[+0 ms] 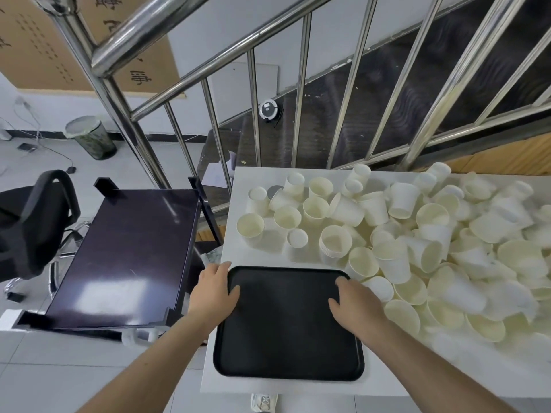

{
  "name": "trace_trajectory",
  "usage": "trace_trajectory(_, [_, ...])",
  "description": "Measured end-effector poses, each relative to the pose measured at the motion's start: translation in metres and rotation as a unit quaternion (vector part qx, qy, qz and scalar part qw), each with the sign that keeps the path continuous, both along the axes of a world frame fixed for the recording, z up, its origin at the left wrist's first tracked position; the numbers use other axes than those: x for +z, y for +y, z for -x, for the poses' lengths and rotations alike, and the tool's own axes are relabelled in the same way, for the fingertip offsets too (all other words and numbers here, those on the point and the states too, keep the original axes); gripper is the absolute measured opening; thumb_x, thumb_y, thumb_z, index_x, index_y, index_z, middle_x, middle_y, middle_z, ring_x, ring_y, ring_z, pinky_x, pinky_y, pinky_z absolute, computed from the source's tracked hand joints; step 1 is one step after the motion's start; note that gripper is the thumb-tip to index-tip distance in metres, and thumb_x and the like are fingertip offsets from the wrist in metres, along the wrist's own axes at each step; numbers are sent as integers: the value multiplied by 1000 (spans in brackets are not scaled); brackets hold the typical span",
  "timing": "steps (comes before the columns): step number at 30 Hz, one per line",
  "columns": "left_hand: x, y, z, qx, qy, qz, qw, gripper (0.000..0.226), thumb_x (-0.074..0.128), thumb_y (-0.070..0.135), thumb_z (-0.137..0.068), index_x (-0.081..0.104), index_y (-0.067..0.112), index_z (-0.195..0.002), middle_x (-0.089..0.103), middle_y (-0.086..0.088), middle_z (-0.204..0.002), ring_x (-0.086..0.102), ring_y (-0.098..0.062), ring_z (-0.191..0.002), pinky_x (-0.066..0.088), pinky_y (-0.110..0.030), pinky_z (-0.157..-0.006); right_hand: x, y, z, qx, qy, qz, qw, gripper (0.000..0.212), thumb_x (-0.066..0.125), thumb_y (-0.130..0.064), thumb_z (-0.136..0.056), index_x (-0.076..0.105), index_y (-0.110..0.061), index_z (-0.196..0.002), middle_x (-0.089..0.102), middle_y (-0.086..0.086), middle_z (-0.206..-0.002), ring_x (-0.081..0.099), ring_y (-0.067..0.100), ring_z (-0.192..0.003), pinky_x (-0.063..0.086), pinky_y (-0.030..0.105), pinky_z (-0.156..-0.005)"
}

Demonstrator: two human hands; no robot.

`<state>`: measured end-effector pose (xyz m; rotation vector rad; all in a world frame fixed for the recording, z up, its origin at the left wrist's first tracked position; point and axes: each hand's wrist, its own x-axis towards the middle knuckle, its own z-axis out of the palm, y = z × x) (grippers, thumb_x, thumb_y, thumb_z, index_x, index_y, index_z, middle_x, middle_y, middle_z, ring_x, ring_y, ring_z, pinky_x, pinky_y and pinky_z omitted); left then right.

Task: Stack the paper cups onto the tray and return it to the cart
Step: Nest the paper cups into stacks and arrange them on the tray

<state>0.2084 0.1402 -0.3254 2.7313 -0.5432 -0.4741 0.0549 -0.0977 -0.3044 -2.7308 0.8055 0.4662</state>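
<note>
Black tray (286, 329) sits flat on the white bench (238, 186), near edge, nothing in it. Left hand (213, 289) has its grip curled on the tray's left rim, thumb inside; right hand (354, 302) rests on the tray's right side, fingers loose, holding nothing. Paper cups (417, 234) lie scattered behind and right of tray; dark cart (125, 263) stands just left of bench.
</note>
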Motion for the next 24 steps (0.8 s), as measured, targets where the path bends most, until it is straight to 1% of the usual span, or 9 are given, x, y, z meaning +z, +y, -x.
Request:
trace_trajectory(4, [15, -26, -28, -59, -50, -3, 997, 65, 55, 41, -90, 28, 19, -146, 34, -1, -144, 30, -22, -134, 45, -33, -93, 13, 10, -20, 39, -47, -27, 998, 40, 48, -39, -97, 46, -19, -132, 54, -3, -125, 55, 17, -112, 49, 31, -90])
trace_trajectory(8, [26, -56, -66, -90, -76, -26, 993, 71, 58, 45, -87, 26, 20, -146, 26, -5, -147, 23, -26, -137, 42, -39, -98, 19, 11, -51, 66, -81, -38, 994, 46, 47, -39, -97, 39, -22, -139, 46, -3, -131, 49, 18, -117, 49, 33, -93])
trace_trajectory(12, [27, -80, -92, -112, -63, -63, 990, 79, 59, 48, -86, 18, 22, -148, 16, -6, -153, 14, -29, -142, 43, -42, -100, 26, 3, -92, 90, -101, -35, 990, 51, 48, -31, -96, 33, -21, -143, 40, 1, -136, 40, 20, -122, 46, 33, -96])
trace_trajectory(15, [21, -89, -102, -122, -36, -86, 988, 81, 60, 47, -86, 14, 26, -149, 10, -5, -155, 8, -31, -144, 41, -45, -102, 29, -3, -123, 93, -96, -32, 991, 60, 52, -34, -94, 27, -22, -148, 33, 2, -141, 34, 23, -129, 42, 35, -101])
trace_trajectory(18, [16, -93, -104, -132, -19, -91, 987, 81, 60, 46, -87, 12, 28, -149, 5, -4, -157, 5, -31, -145, 42, -44, -101, 27, -8, -152, 104, -83, -10, 991, 65, 57, -35, -91, 27, -24, -147, 27, 5, -146, 34, 27, -129, 43, 37, -99])
trace_trajectory(21, [15, -94, -104, -136, -26, -81, 987, 77, 58, 45, -88, 13, 29, -149, 0, -2, -158, 3, -29, -146, 44, -41, -98, 22, -10, -175, 119, -50, 4, 992, 67, 60, -35, -89, 26, -26, -147, 23, 6, -148, 32, 29, -129, 44, 39, -97])
trace_trajectory(24, [14, -93, -103, -134, -30, -75, 988, 74, 57, 43, -89, 15, 29, -149, 1, 0, -158, 3, -29, -146, 46, -40, -97, 16, -12, -189, 127, -31, 3, 991, 68, 61, -30, -89, 26, -25, -147, 21, 7, -149, 28, 30, -130, 43, 40, -98])
